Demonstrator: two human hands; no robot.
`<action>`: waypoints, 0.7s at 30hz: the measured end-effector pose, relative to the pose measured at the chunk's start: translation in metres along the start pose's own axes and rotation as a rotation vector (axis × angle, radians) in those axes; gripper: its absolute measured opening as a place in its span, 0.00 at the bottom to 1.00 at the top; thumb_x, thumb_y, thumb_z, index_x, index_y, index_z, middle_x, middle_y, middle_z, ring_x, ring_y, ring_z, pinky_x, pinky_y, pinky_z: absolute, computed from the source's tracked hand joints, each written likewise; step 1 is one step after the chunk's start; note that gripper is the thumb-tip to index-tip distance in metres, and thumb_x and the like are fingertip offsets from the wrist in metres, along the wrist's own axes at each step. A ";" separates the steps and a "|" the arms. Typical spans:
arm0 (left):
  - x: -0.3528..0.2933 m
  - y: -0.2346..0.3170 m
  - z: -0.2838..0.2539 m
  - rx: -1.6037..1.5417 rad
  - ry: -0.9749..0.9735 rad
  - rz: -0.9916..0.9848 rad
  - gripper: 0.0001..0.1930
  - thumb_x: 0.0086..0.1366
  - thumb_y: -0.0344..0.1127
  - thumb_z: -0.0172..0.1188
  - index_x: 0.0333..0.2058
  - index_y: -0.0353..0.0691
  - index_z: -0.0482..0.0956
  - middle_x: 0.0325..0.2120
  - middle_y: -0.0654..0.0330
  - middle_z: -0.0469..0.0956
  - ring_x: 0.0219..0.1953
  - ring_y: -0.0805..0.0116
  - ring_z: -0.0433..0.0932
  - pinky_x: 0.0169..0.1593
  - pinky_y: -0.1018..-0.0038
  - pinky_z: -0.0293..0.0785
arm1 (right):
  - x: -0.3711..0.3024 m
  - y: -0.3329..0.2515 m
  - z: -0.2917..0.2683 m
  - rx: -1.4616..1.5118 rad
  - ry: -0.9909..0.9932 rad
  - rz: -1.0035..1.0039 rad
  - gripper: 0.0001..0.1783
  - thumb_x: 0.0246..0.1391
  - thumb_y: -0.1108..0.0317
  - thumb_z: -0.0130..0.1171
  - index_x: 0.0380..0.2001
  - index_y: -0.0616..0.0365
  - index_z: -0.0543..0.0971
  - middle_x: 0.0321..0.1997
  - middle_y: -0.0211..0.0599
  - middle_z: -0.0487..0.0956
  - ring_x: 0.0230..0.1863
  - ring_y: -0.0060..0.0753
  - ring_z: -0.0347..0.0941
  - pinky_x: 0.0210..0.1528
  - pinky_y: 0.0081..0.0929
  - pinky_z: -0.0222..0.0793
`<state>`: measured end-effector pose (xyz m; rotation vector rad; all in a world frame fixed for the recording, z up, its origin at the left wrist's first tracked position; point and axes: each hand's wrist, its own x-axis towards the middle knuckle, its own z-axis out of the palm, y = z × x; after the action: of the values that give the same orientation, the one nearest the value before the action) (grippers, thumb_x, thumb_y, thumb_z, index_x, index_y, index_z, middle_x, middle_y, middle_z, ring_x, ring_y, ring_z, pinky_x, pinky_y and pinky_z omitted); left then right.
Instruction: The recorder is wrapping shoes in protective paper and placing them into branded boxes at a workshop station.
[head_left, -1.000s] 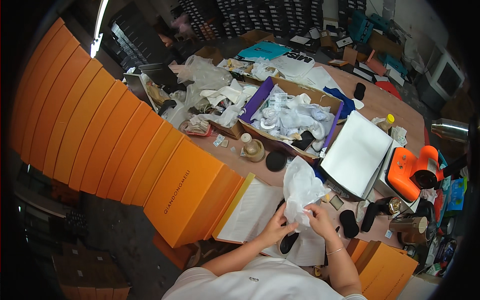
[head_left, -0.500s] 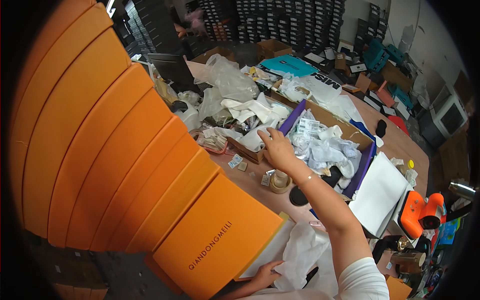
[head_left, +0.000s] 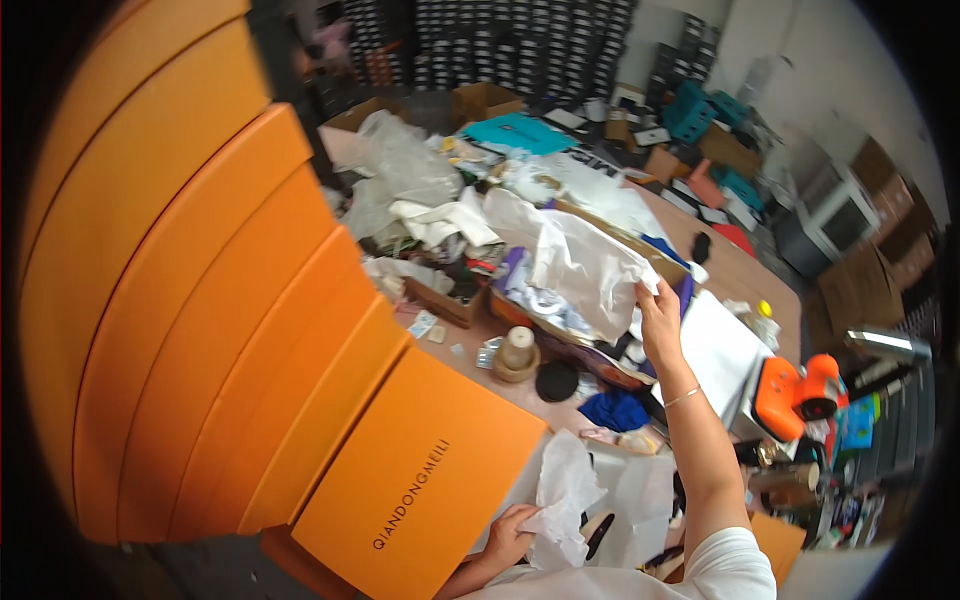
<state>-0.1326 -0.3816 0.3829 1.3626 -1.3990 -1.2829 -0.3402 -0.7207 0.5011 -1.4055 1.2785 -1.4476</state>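
Observation:
My right hand pinches the edge of a white tissue paper sheet, raised and spread out over a purple-edged box of crumpled paper. Low in the view, my left hand has its fingers closed on another white tissue sheet beside an orange box lid. Dark curved pieces show beneath and beside that lower tissue; I cannot make out what they are.
A tall stack of orange boxes fills the left. Tape rolls, a black disc, a blue cloth and an orange device lie on the pink table. Clear plastic bags are heaped farther back.
My right hand has moved right from the far side of the purple-edged box and now holds a tissue sheet. My left hand stays low at its tissue. The whole view has shifted.

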 end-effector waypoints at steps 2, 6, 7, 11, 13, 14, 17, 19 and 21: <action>0.002 0.010 0.005 -0.154 0.030 -0.075 0.26 0.50 0.17 0.51 0.51 0.33 0.73 0.42 0.53 0.77 0.45 0.61 0.77 0.48 0.72 0.73 | -0.047 0.007 -0.075 0.128 0.056 0.240 0.15 0.63 0.57 0.52 0.41 0.59 0.77 0.32 0.24 0.78 0.32 0.15 0.71 0.34 0.18 0.67; 0.008 0.020 0.020 -0.357 -0.004 -0.072 0.29 0.51 0.15 0.43 0.55 0.32 0.70 0.44 0.51 0.77 0.48 0.65 0.75 0.53 0.73 0.69 | -0.147 0.043 -0.179 -0.024 0.286 0.461 0.14 0.62 0.60 0.52 0.42 0.60 0.77 0.32 0.30 0.79 0.33 0.20 0.72 0.36 0.21 0.69; 0.011 0.025 0.027 -0.404 0.023 -0.066 0.28 0.51 0.14 0.41 0.53 0.30 0.71 0.45 0.52 0.77 0.49 0.66 0.74 0.54 0.73 0.67 | -0.173 0.080 -0.220 -0.479 0.333 0.342 0.19 0.59 0.63 0.55 0.49 0.66 0.72 0.41 0.41 0.78 0.42 0.29 0.73 0.42 0.27 0.70; 0.023 0.037 0.035 -0.366 0.084 -0.181 0.22 0.55 0.15 0.43 0.48 0.28 0.75 0.46 0.53 0.76 0.49 0.67 0.73 0.55 0.75 0.66 | -0.230 -0.002 -0.206 -0.484 0.415 0.146 0.34 0.56 0.64 0.59 0.62 0.64 0.60 0.63 0.52 0.62 0.59 0.39 0.64 0.55 0.34 0.64; 0.021 0.041 0.043 -0.201 0.106 -0.075 0.21 0.57 0.16 0.43 0.49 0.30 0.74 0.44 0.55 0.76 0.46 0.69 0.74 0.53 0.76 0.67 | -0.270 -0.043 -0.188 -0.050 -0.090 0.246 0.44 0.51 0.60 0.64 0.67 0.59 0.54 0.67 0.46 0.60 0.64 0.42 0.60 0.61 0.35 0.59; 0.021 0.044 0.049 -0.118 0.108 -0.012 0.21 0.58 0.17 0.43 0.49 0.30 0.74 0.43 0.56 0.76 0.45 0.70 0.74 0.52 0.76 0.67 | -0.293 -0.065 -0.168 -0.159 -0.289 0.228 0.50 0.48 0.57 0.67 0.68 0.57 0.51 0.68 0.50 0.57 0.65 0.46 0.59 0.63 0.39 0.57; 0.006 0.076 0.072 -0.277 0.110 -0.008 0.20 0.58 0.16 0.43 0.49 0.30 0.74 0.42 0.57 0.77 0.44 0.70 0.74 0.51 0.76 0.68 | -0.349 -0.034 -0.110 -0.420 -0.415 0.090 0.35 0.48 0.62 0.64 0.59 0.60 0.65 0.54 0.56 0.72 0.54 0.54 0.70 0.55 0.38 0.65; -0.002 0.070 0.069 -0.006 0.110 0.143 0.20 0.57 0.16 0.44 0.47 0.30 0.75 0.40 0.57 0.78 0.42 0.70 0.75 0.49 0.76 0.69 | -0.364 -0.018 -0.126 -0.316 -0.339 0.238 0.22 0.49 0.67 0.61 0.48 0.63 0.74 0.42 0.53 0.78 0.43 0.50 0.76 0.47 0.35 0.71; -0.004 0.080 0.049 0.445 -0.075 0.186 0.20 0.54 0.15 0.44 0.45 0.30 0.76 0.40 0.55 0.78 0.41 0.69 0.76 0.48 0.76 0.70 | -0.373 -0.023 -0.151 -0.047 -0.163 0.203 0.14 0.50 0.70 0.59 0.40 0.64 0.78 0.34 0.50 0.80 0.35 0.45 0.78 0.40 0.33 0.73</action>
<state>-0.1953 -0.3784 0.4529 1.4351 -1.8954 -0.9417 -0.4372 -0.3337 0.4439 -1.3514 1.3164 -1.1507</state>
